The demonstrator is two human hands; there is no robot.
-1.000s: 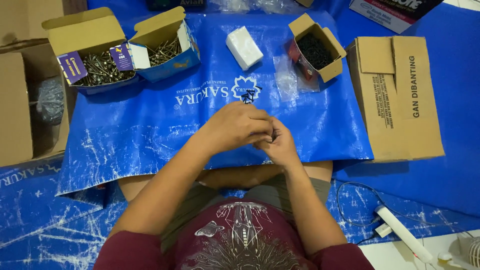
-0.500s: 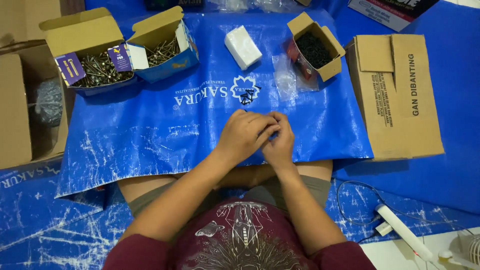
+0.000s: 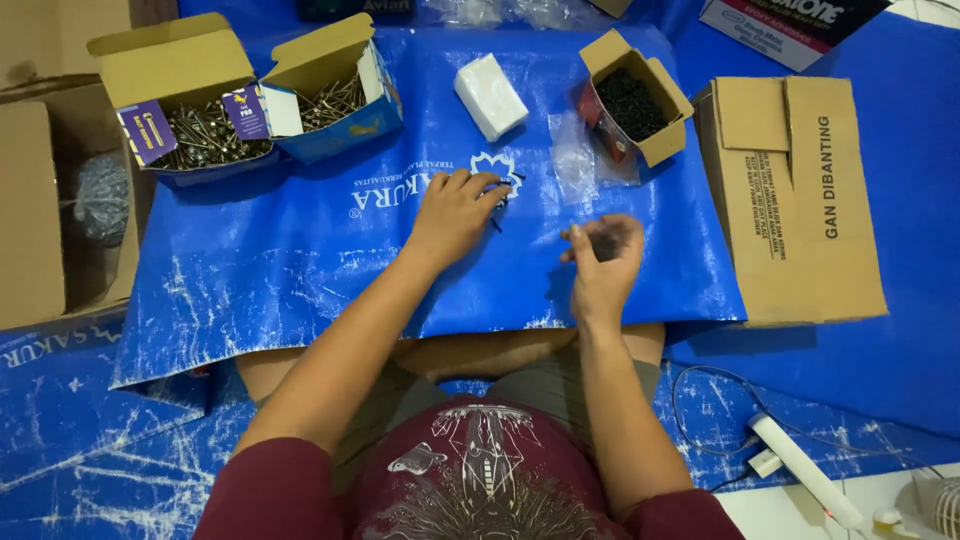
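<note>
a: what is changing from half a second ago?

b: the hands are no longer pressed together over the lap. the left hand (image 3: 455,212) is now reaching forward onto the blue tarp (image 3: 300,250), its fingertips coming down on a few small dark screws (image 3: 497,205) lying loose by the white printed emblem. the grip there is half spread, fingers touching the screws, and i cannot tell whether any is pinched yet.

a: and the other one?

b: the right hand (image 3: 603,260) is pulling off to the right and is hovering above the tarp, fingers curled loosely around something small and dark; it is blurred, so i cannot tell what it is or how firmly the grip is closing.

a: is anything else moving?

b: no. the open box of black screws (image 3: 632,100) is still sitting beyond the right hand, beside a clear plastic bag (image 3: 578,160). the white block (image 3: 490,95) and the two open boxes of silvery screws (image 3: 205,130) are staying at the far edge, and the flat carton (image 3: 800,200) is lying to the right.
</note>
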